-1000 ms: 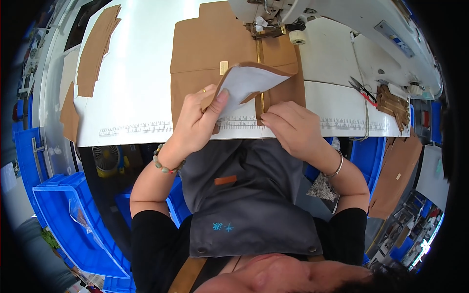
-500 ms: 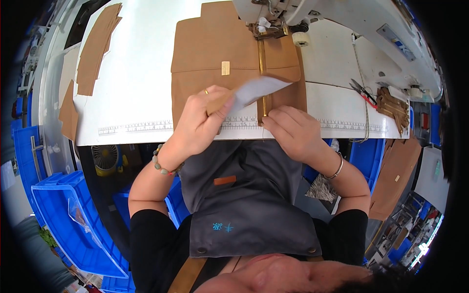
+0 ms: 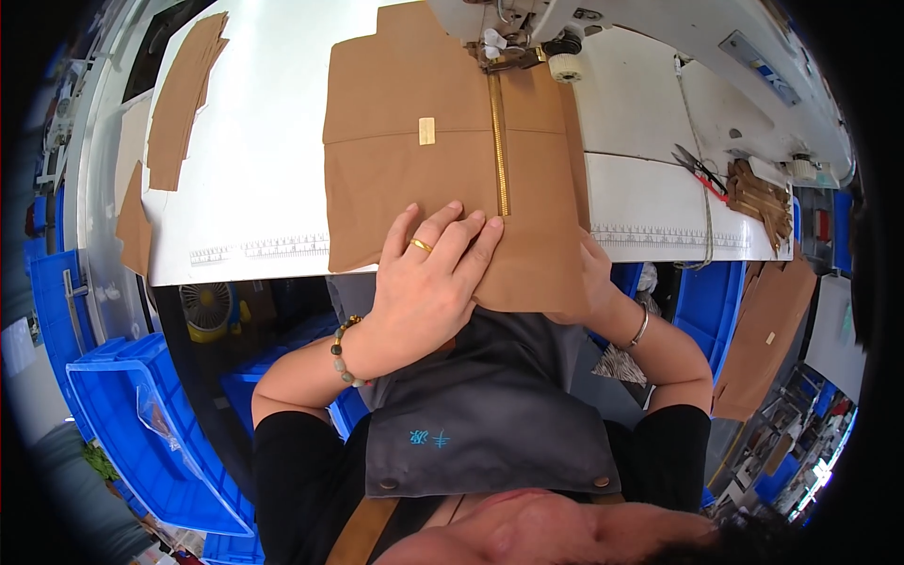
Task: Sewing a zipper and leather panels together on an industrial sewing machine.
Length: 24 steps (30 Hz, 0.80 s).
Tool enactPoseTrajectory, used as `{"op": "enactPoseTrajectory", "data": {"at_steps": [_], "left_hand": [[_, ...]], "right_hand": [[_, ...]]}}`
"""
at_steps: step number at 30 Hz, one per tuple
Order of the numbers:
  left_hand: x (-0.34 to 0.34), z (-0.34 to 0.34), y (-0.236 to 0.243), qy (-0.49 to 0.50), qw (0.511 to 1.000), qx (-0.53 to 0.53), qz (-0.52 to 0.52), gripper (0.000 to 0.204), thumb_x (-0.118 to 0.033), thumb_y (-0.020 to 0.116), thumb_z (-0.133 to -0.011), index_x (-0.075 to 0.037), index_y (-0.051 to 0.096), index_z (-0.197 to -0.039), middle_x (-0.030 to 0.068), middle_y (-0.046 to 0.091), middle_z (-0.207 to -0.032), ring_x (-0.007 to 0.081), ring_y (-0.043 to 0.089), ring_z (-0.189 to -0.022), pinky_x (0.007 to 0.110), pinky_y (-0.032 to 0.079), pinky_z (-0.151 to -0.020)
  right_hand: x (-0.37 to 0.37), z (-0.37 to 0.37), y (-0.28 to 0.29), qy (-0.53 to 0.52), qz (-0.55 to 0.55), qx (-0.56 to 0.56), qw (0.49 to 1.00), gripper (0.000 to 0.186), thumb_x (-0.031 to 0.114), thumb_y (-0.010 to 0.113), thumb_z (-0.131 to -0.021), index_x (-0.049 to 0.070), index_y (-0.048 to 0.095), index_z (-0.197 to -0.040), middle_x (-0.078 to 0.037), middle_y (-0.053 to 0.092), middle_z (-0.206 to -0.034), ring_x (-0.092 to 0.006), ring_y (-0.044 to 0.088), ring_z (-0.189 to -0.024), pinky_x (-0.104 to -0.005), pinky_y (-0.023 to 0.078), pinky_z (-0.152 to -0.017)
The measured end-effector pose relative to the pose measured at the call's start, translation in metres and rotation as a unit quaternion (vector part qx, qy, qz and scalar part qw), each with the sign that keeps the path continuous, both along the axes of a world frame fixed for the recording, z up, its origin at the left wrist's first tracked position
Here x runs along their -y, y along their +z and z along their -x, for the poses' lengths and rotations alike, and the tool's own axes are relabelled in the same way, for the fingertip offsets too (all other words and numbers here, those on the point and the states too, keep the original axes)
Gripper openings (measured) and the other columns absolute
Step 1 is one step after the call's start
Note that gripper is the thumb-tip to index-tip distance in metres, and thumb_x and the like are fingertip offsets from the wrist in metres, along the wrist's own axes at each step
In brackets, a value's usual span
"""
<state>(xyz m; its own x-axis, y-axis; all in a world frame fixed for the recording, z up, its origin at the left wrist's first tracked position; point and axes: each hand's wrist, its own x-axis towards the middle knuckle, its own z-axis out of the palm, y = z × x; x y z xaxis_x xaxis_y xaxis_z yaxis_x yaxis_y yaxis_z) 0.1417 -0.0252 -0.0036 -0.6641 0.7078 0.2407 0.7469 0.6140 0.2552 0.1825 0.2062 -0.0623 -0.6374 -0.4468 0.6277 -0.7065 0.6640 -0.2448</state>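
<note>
Brown panel (image 3: 457,169) lies on the bench (image 3: 264,169), upper part beneath the sewing machine (image 3: 650,47), lower right corner overhanging the front. Left hand (image 3: 426,290) spread flat on it, just beside the lower end of the gold-toothed zipper (image 3: 499,151). Right hand (image 3: 595,282) at the right edge, partly hidden; I cannot tell its grip. I judge the panel light, pliable, easily creased; I'd hold it by the edges.

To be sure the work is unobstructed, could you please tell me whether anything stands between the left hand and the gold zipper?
Nothing visible does: the left hand rests on the brown panel, right beside the near end of the gold zipper.
</note>
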Motion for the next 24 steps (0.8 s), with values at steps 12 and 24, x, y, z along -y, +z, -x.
{"op": "enactPoseTrajectory", "data": {"at_steps": [12,24], "left_hand": [[-0.001,0.006,0.0,-0.009,0.998,0.02,-0.067,0.058,-0.001,0.065,-0.066,-0.007,0.074,-0.123,0.0056,0.07,-0.128,0.0291,0.063,-0.122,0.048,0.047,-0.106],[0.001,0.004,0.016,-0.029,0.999,0.018,0.025,0.06,-0.038,0.07,-0.081,-0.009,0.07,-0.133,0.007,0.065,-0.138,0.0299,0.061,-0.127,0.054,0.046,-0.108]], "right_hand": [[0.002,0.002,-0.003,0.0,0.006,-0.03,1.0,0.037,0.021,0.078,-0.073,0.002,0.076,-0.105,-0.015,0.067,-0.12,-0.0363,0.07,-0.11,-0.0479,0.06,-0.094],[-0.005,-0.004,0.005,0.015,0.005,-0.002,1.0,0.027,0.02,0.076,-0.078,0.004,0.075,-0.099,-0.013,0.07,-0.111,-0.0322,0.072,-0.104,-0.0469,0.061,-0.092]]}}
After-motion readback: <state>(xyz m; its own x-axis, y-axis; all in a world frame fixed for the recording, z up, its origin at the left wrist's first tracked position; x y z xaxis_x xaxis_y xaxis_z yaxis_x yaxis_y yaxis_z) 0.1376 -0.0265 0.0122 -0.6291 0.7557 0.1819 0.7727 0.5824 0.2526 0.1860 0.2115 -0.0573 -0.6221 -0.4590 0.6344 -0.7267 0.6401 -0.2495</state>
